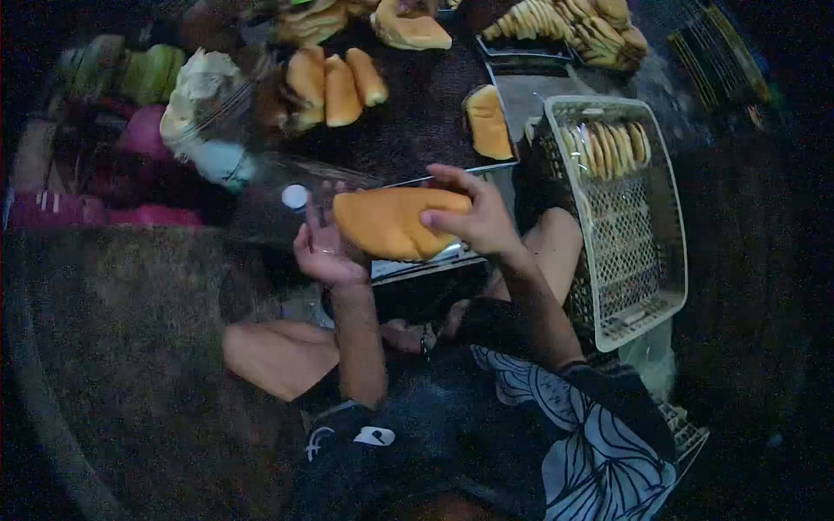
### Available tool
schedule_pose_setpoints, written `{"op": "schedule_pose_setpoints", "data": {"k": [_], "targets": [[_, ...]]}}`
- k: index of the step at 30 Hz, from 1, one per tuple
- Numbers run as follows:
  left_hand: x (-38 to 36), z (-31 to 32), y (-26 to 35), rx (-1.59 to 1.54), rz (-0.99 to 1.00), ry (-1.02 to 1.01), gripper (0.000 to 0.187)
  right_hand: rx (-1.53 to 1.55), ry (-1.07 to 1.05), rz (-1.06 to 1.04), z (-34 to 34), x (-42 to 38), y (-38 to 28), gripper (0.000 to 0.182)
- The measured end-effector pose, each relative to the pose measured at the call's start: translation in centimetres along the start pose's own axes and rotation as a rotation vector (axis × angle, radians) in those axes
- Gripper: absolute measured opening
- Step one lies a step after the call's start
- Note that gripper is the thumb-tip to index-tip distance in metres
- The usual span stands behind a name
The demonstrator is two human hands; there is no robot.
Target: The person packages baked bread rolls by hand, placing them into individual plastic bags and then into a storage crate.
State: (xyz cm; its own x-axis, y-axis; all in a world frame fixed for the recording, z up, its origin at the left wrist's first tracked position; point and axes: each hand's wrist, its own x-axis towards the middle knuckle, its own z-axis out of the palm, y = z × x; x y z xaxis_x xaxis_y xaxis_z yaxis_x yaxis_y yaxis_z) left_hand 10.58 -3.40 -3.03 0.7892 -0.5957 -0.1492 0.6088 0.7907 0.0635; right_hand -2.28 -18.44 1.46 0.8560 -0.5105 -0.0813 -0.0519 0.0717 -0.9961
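Note:
My right hand (478, 213) grips a large golden bread bun (382, 226) at its right end, the thumb on top and the other fingers round the back. Just off the bun's left end, my left hand (330, 247) is open with the palm turned up and its fingers apart, some of them partly behind the bun. Below the bun, a pale flat surface (426, 267) shows at the front edge of the dark tray (408, 113). A small white round thing (295, 197) lies left of my left hand.
Several long buns (341, 89) lie at the tray's left, and one bun (489, 123) sits at its right edge. A plastic crate (678, 226) on the right holds a row of breads (612, 149). More sliced-looking breads (565, 30) stand behind; a cream-coloured mass (198, 91) is at left.

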Motion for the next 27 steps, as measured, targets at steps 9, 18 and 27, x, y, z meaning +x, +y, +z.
{"op": "schedule_pose_setpoints", "data": {"k": [9, 18, 27], "targets": [[-2.0, 0.3, -5.6, 0.47, 0.013, 0.093, 0.062, -0.024, 0.45, -0.119, 4.7, -0.3, 1.0, 0.054], [-5.3, -1.9, -6.8, 0.419, -0.212, 0.322, 0.037, -0.627, 0.207, -0.27, 1.9, -0.2, 2.9, 0.028], [-3.3, -2.5, -13.3, 1.319, -0.07, -0.046, 0.036, -0.652, 0.249, -0.419, -4.8, -4.0, -2.9, 0.07]]}}
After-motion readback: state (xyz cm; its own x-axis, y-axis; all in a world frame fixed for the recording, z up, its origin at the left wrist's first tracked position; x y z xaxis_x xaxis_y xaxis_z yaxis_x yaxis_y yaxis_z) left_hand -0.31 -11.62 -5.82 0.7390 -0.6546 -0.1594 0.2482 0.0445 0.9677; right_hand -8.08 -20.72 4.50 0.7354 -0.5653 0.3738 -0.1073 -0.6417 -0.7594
